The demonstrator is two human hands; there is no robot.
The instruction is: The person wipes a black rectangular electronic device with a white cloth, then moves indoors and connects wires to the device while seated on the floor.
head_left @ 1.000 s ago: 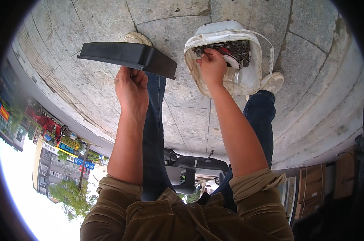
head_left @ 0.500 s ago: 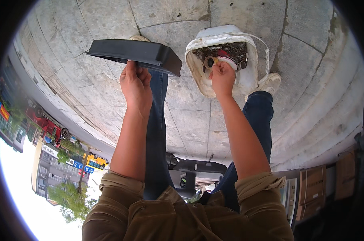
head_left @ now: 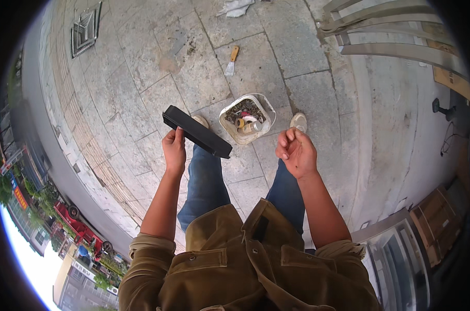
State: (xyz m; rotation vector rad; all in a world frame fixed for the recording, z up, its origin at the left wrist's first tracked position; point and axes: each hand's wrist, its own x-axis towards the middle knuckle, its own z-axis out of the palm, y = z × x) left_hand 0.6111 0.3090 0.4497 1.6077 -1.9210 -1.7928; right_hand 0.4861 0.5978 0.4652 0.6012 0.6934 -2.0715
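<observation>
My left hand (head_left: 174, 149) grips a long, shallow black plastic tray (head_left: 196, 133) by its near edge, thumb on top. The tray slants down to the right, above my left leg. To its right, a white bucket (head_left: 230, 130) stands on the paving between my feet. Inside lie many small dark metal bits, a yellowish tape roll (head_left: 239, 123), something red and a clear bottle (head_left: 251, 128). My right hand (head_left: 300, 154) is raised to the right of the bucket, apart from it. Its palm faces up with fingers loosely bent, and nothing shows in it.
A scraper (head_left: 232, 60) with an orange handle lies on the paving beyond the bucket. Farther off is a whitish cloth (head_left: 236, 7). Metal framing (head_left: 390, 49) stands at far right, a small metal frame (head_left: 86, 29) at far left. Cardboard boxes (head_left: 436, 224) sit at lower right.
My right hand has come out of the bucket, moved right and loosened. The tray in my left hand now tilts more. The view has shifted, bringing in the scraper and cloth.
</observation>
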